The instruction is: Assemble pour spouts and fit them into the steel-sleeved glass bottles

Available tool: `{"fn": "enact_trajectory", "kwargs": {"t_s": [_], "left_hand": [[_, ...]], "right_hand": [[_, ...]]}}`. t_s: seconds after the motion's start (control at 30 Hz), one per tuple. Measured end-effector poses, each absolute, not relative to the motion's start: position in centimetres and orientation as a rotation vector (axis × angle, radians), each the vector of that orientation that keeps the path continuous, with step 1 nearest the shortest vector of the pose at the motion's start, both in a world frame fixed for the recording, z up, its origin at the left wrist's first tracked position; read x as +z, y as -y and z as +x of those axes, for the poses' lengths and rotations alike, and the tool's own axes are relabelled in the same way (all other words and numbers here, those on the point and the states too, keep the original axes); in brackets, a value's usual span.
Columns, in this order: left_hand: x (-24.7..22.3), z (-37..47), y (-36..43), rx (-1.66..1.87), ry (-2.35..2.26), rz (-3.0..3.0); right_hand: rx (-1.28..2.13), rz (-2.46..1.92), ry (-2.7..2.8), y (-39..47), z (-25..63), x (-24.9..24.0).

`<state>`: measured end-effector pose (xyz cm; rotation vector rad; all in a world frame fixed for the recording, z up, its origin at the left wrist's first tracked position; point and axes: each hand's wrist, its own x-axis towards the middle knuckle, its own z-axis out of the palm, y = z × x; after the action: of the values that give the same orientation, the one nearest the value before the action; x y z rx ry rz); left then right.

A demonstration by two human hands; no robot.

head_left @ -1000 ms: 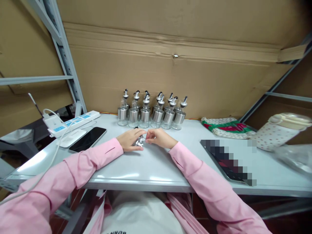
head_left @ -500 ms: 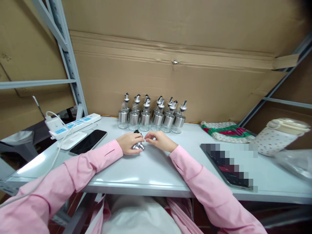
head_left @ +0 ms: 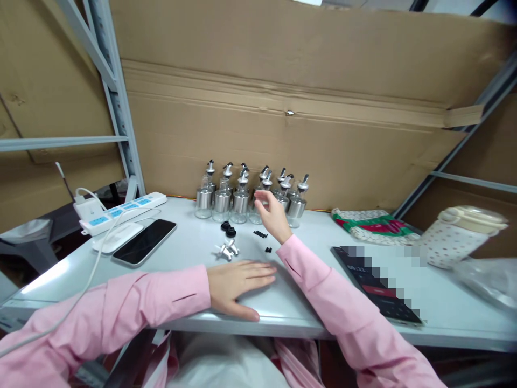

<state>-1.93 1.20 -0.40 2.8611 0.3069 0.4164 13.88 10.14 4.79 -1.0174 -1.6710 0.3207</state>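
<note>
My left hand (head_left: pixel 242 283) lies palm down near the table's front edge, fingers stretched out, holding nothing. My right hand (head_left: pixel 273 215) is raised in front of the bottles with bent fingers and a gap at the thumb; nothing shows in it. Behind it stand two rows of glass oil bottles (head_left: pixel 241 203) with steel sleeves, most topped with pourers; two front-left ones have bare necks. Between hands and bottles lie silver pourer spouts (head_left: pixel 226 250), black ring-shaped stoppers (head_left: pixel 228 229), thin black strips (head_left: pixel 260 234) and tiny black pieces (head_left: pixel 269 249).
At left are a phone (head_left: pixel 145 242), a white charger (head_left: pixel 117 237) and a power strip (head_left: pixel 121 211) with a cable crossing my left sleeve. On the right lie a tablet-like device (head_left: pixel 375 285), a patterned cloth (head_left: pixel 371 226) and a dotted tumbler (head_left: pixel 458 237). Cardboard (head_left: pixel 226 129) walls the back.
My left hand has left the silver parts, moved toward the table edge and flattened out. My right hand has moved forward and right toward the bottles. The small parts are now uncovered.
</note>
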Motion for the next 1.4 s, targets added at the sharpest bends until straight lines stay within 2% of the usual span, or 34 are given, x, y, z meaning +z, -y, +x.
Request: {"fn": "enact_trajectory", "kwargs": {"t_s": [0.17, 0.4, 0.6, 0.7, 0.87, 0.93, 1.17, 1.4], "left_hand": [[-0.2, -1.9, -1.1, 0.152, -0.395, 2.768], [-0.1, -1.8, -1.1, 0.188, -0.421, 2.712], [-0.2, -1.8, -0.9, 0.285, -0.418, 2.673], [-0.4, -1.9, -0.8, 0.549, -0.386, 2.597], [-0.8, -1.7, -1.2, 1.387, -0.652, 2.325], [-0.8, -1.6, -1.4, 1.546, -0.675, 2.228], [-0.6, -1.0, -0.8, 1.324, -0.652, 1.976], [-0.2, -1.1, -1.0, 1.054, -0.716, 1.785]], "right_hand": [[0.328, -1.058, 1.67, -13.5, 11.9, 5.9], [0.395, -1.147, 1.643, -17.1, 10.0, 6.7], [0.296, -1.074, 1.49, -16.9, 10.2, 6.7], [0.235, -0.912, 1.382, -15.3, 11.2, 7.3], [0.304, -0.593, 1.267, -10.2, 12.4, 8.1], [0.4, -0.533, 1.205, -8.0, 12.4, 7.8], [0.848, -0.43, 1.295, -3.5, 11.8, 7.2], [1.016, -0.33, 1.363, -1.8, 11.3, 7.1]]}}
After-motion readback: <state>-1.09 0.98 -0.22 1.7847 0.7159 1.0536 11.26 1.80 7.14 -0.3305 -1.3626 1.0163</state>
